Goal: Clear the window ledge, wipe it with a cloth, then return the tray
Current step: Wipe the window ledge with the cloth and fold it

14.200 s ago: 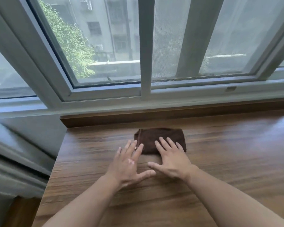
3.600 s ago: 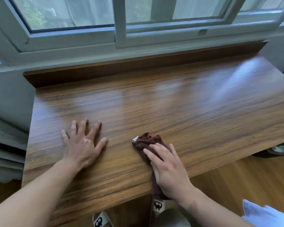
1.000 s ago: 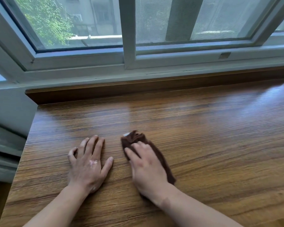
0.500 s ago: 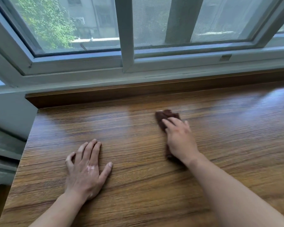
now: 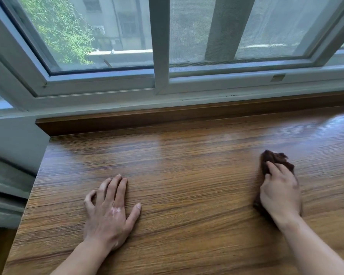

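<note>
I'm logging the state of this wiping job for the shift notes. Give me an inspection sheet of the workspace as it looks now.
Surface: wooden ledge, glossy, window light reflected along its far part.
Job's things: brown cloth, bunched, lying on the ledge toward the right; tray not seen.
Clutter: nothing seen on the ledge.
Grippers: left hand rests flat on the ledge, fingers spread, holding nothing; right hand presses on the cloth, fingers laid over it.
Cables: nothing seen.
Surroundings: sliding window frame behind the ledge, insect screen on the right pane, tree and building outside.
</note>
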